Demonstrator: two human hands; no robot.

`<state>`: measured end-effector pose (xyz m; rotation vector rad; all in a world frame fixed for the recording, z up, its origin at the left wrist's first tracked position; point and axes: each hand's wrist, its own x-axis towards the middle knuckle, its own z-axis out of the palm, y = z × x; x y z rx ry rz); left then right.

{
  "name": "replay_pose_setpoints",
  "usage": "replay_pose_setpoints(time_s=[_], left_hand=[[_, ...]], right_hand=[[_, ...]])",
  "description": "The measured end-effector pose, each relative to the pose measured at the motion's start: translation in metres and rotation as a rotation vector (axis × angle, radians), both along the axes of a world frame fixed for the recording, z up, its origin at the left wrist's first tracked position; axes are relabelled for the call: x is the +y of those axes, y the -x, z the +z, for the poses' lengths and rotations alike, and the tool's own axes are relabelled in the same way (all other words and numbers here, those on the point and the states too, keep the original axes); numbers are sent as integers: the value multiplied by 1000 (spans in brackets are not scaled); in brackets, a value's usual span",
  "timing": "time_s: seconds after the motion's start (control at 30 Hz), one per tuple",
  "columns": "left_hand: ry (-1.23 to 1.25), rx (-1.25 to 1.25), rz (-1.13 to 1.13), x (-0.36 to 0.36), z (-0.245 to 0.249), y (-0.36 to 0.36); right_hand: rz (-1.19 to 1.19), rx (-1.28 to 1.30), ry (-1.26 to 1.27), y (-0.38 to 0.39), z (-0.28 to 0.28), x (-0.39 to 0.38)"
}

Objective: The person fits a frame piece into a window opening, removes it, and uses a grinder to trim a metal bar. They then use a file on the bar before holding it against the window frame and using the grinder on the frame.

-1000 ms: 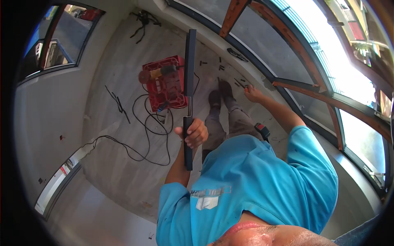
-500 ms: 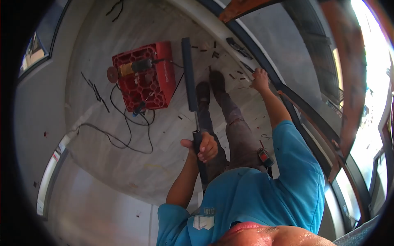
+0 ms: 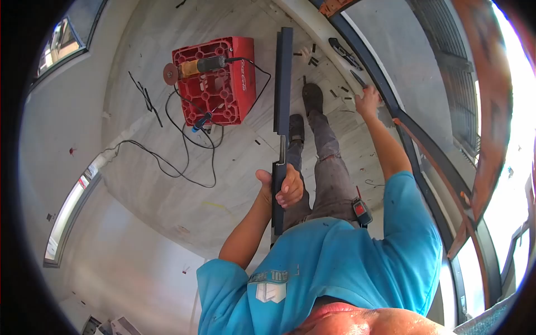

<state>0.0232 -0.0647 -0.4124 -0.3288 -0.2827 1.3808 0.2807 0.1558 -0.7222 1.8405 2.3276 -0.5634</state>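
My left hand is wrapped around the lower part of a long dark grey metal profile, its thumb out to the left. The profile stretches forward over the floor, with a narrow bare strip between its two thick sections. On the window sill at right, my right hand rests with fingers partly apart, at the near end of a thin dark tool. Whether the fingers touch that tool is hard to tell. Further along the sill lies a dark hand tool, possibly pliers.
An angle grinder lies on an upturned red crate, beside a blue-handled screwdriver. Its black cable loops over the floor. Short dark offcuts lie near my feet. A dark window frame runs along the right.
The whole view has shifted. The profile in my left hand has moved a little forward and right. Against the sill, my right hand has shifted slightly nearer me; the tools there stay put.
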Motion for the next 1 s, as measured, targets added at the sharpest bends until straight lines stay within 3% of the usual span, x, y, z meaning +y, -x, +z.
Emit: replay_pose_setpoints(time_s=[0.03, 0.1, 0.13, 0.17, 0.2, 0.27, 0.33, 0.43, 0.5, 0.6, 0.63, 0.7, 0.73, 0.77, 0.83, 0.87, 0.93, 1.0], left_hand=[[-15, 6, -15, -4, 7, 1], [-81, 81, -20, -12, 21, 2], [-113, 89, -36, -17, 29, 2], [-110, 170, -31, -21, 38, 3], [-111, 252, -26, -26, 49, 3], [-165, 371, -31, -28, 80, 8], [-246, 552, 0, -24, 116, 11], [-485, 709, 55, -15, 183, 1], [-603, 744, 38, -10, 224, -6], [-726, 1117, 170, 1, 288, -34], [-787, 1103, 141, 2, 301, -46], [-788, 1354, 151, 2, 327, -72], [-848, 1382, 171, 8, 340, -90], [-904, 1365, 153, 8, 356, -108], [-798, 1511, 62, 2, 382, -142], [-842, 1651, -89, 3, 387, -143], [-1128, 2071, 108, -4, 418, -154], [-1447, 2143, 466, -10, 467, -166]], right_hand=[[72, 59, 1, -1, -7, -12], [-233, 767, 512, 31, 57, -42], [-316, 954, 792, 63, 159, -53], [-157, 1065, 818, 71, 202, -74], [-98, 1125, 1017, 82, 281, -86], [-159, 1159, 1343, 82, 393, -124], [144, 1172, 1113, 75, 479, -165], [95, 1260, 844, 67, 559, -213], [114, 1303, 728, 56, 595, -226], [143, 1269, 482, 18, 649, -242], [121, 1284, 418, -1, 667, -246], [295, 1022, 264, -36, 698, -255], [315, 1038, 86, -51, 703, -262], [287, 1037, 35, -69, 708, -266], [323, 932, -368, -113, 717, -266], [274, 860, -344, -139, 744, -271], [252, 701, -590, -193, 761, -270], [175, 570, -673, -249, 798, -281]])
